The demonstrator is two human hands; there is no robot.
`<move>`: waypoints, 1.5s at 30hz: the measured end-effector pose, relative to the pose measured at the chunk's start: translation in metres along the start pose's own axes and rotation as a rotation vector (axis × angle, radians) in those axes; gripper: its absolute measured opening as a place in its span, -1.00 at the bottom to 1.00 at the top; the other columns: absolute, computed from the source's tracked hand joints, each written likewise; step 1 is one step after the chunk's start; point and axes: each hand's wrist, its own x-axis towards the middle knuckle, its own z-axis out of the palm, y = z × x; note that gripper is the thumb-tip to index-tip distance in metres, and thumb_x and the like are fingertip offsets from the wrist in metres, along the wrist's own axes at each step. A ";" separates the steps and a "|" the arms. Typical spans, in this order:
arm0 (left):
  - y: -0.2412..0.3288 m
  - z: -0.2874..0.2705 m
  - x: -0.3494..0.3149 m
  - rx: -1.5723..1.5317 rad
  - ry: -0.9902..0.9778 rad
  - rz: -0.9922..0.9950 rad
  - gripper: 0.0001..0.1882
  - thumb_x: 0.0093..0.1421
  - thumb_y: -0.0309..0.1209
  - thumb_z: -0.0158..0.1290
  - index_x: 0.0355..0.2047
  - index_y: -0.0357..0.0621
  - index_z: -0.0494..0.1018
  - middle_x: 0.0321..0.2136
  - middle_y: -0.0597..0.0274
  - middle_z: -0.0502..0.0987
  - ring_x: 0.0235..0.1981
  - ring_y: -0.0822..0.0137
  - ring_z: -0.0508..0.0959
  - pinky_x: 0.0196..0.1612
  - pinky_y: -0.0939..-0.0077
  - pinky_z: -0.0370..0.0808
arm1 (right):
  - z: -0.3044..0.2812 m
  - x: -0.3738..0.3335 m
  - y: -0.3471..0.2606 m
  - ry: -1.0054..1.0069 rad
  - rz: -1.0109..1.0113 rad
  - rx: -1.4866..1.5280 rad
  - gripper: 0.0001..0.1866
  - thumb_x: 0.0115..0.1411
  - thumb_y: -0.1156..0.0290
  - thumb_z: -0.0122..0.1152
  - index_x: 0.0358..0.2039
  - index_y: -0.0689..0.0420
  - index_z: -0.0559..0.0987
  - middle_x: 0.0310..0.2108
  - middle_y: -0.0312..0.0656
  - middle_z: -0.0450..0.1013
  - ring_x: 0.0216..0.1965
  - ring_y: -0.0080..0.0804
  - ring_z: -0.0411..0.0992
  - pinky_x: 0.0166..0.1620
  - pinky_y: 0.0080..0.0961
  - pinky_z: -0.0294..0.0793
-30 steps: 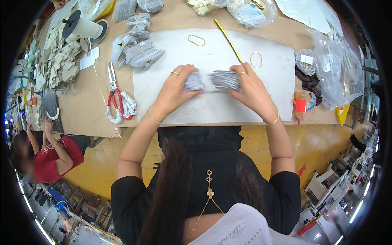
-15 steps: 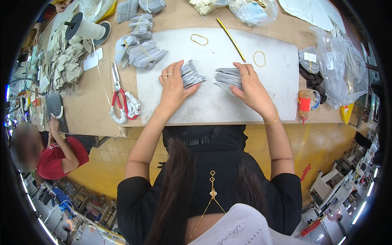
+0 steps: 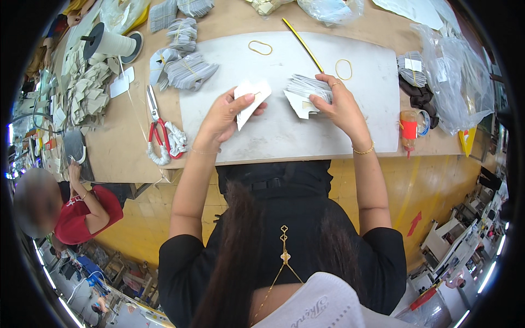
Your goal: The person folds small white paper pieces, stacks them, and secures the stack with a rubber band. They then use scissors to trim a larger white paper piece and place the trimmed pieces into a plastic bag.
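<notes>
My left hand (image 3: 227, 113) is closed round a stack of cut pieces (image 3: 253, 98), thumb on top. The stack is turned so that a pale white face shows. To its right, my right hand (image 3: 339, 106) grips a second stack of grey cut pieces (image 3: 307, 86), fingers behind and thumb in front. A white notched piece (image 3: 299, 104) shows at the near side of this second stack. Both stacks are over the white sheet (image 3: 257, 136), apart from each other. Two rubber bands (image 3: 260, 48) and a yellow-black pencil (image 3: 302, 44) lie beyond my hands.
Red-handled scissors (image 3: 158, 128) and banded grey bundles (image 3: 190, 72) lie to the left, near a thread spool (image 3: 112, 42) and a heap of pale scraps (image 3: 87, 90). An orange bottle (image 3: 408, 131) and plastic bags (image 3: 454, 82) are at right. A person in red (image 3: 90, 213) works at far left.
My left hand has turned its stack over, from grey edges to a pale face. The right-hand stack has tilted, exposing a white notched piece. The view has shifted slightly.
</notes>
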 end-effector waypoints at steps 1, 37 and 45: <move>-0.004 0.006 -0.003 -0.114 -0.053 -0.052 -0.44 0.21 -0.32 0.25 0.09 -0.40 0.32 -0.06 -0.01 0.53 -0.09 0.27 0.59 -0.01 0.46 0.57 | 0.000 0.000 0.000 -0.013 0.010 0.021 -0.45 0.18 0.25 0.30 0.12 0.25 0.44 -0.08 -0.05 0.50 -0.28 -0.43 0.44 -0.18 -0.54 0.45; -0.012 0.034 -0.005 0.651 0.207 0.711 -0.32 -0.06 -0.52 0.39 0.07 -0.27 0.34 -0.05 0.09 0.48 0.02 0.24 0.49 0.07 0.40 0.46 | -0.006 -0.002 -0.006 -0.641 0.284 0.548 -0.40 0.10 0.34 0.30 0.12 0.30 0.39 -0.08 -0.11 0.44 -0.09 -0.46 0.43 -0.05 -0.53 0.47; -0.018 0.028 0.020 1.104 0.101 0.679 -0.33 -0.07 -0.44 0.38 0.08 -0.23 0.39 -0.02 0.02 0.48 0.00 0.11 0.51 0.06 0.34 0.45 | 0.013 0.019 -0.017 -0.697 0.292 0.446 -0.43 0.13 0.29 0.30 0.04 0.17 0.24 -0.11 -0.20 0.21 -0.13 -0.46 0.40 -0.22 -0.50 0.58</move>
